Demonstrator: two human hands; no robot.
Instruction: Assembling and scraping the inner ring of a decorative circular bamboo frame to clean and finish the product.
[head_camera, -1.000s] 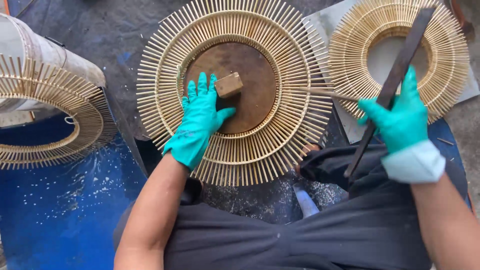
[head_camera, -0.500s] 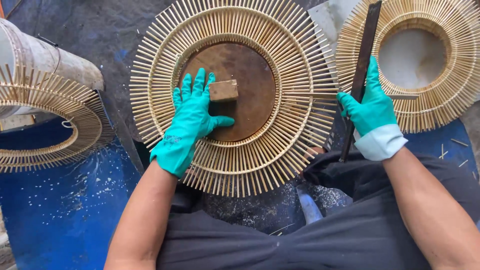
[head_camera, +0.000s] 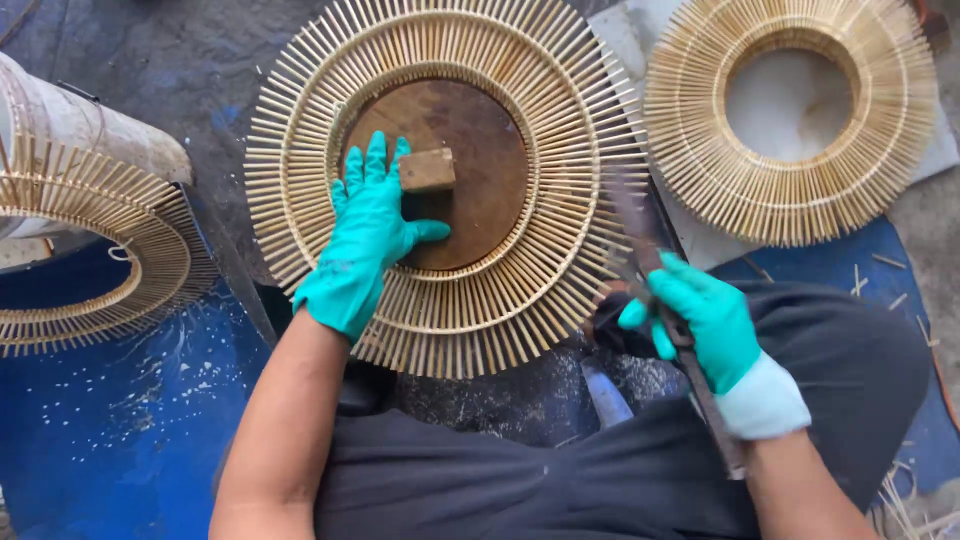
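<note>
A round sunburst frame of thin bamboo sticks (head_camera: 560, 130) lies in front of me, around a brown wooden disc (head_camera: 480, 180). A small wooden block (head_camera: 427, 170) sits on the disc. My left hand (head_camera: 365, 235), in a teal glove, lies flat on the frame's inner ring and the disc, fingers spread, fingertips beside the block. My right hand (head_camera: 695, 320), also gloved, grips a long dark flat blade (head_camera: 640, 240); the blade's blurred upper end lies over the frame's right edge.
A second bamboo sunburst ring (head_camera: 790, 115) lies at the upper right on a pale sheet. A third ring (head_camera: 90, 250) leans on a pale cylinder (head_camera: 80, 120) at the left. Blue tarp (head_camera: 110, 430) covers the ground, and my dark trousers (head_camera: 520, 480) fill the bottom.
My right hand has swung the blade down from the upper right, from above the second ring to the right edge of the frame. The left hand has stayed on the disc.
</note>
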